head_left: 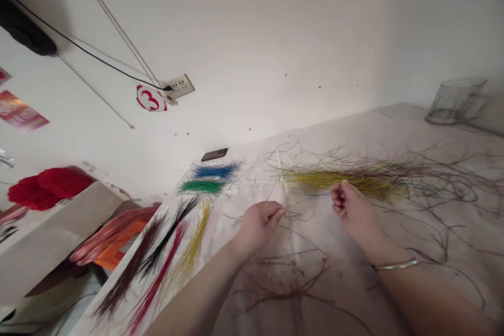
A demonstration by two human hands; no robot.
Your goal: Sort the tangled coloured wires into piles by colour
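Pinching fine wire (289, 213) in left hand (258, 228), hands apart.
Right hand (352, 209) curls against the yellow wire bundle (338, 178) on the tabletop (315, 131).

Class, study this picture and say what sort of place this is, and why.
Probably a small workshop for sorting wire: bundles of coloured wire lie on a stained table, beside a coil of pink wire.

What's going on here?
A person is working at a table strewn with loose thin wires. Their left hand pinches a few fine strands. Their right hand, with a bangle on the wrist, is curled just below a long bundle of yellow wires. Neater bundles of blue, green, black and red wires lie along the table's left side.
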